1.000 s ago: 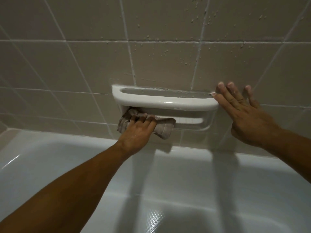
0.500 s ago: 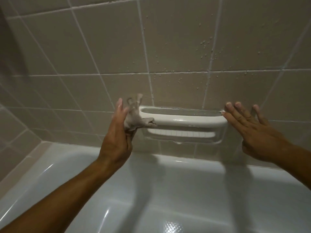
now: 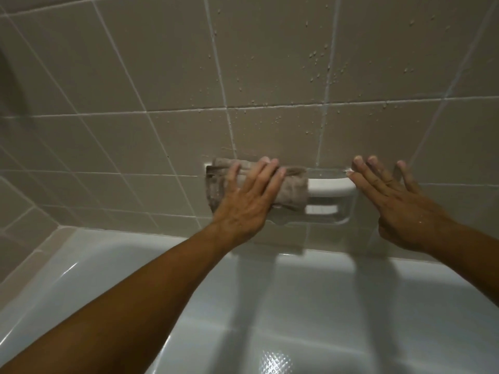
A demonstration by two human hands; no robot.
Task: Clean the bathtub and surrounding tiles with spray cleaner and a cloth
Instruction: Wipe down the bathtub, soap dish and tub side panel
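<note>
On soap dish, L hand flat on cloth; R hand splayed.

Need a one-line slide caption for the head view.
Left hand presses a cloth over the wall soap dish; right hand rests flat on the tiles above the bathtub.

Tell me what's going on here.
A person is wiping a white soap dish set in the tile wall above a bathtub. The left hand presses a cloth flat over the dish's left part. The right hand rests open on the wall at the dish's right end. Droplets dot the tiles above. No spray bottle is in view.
</note>
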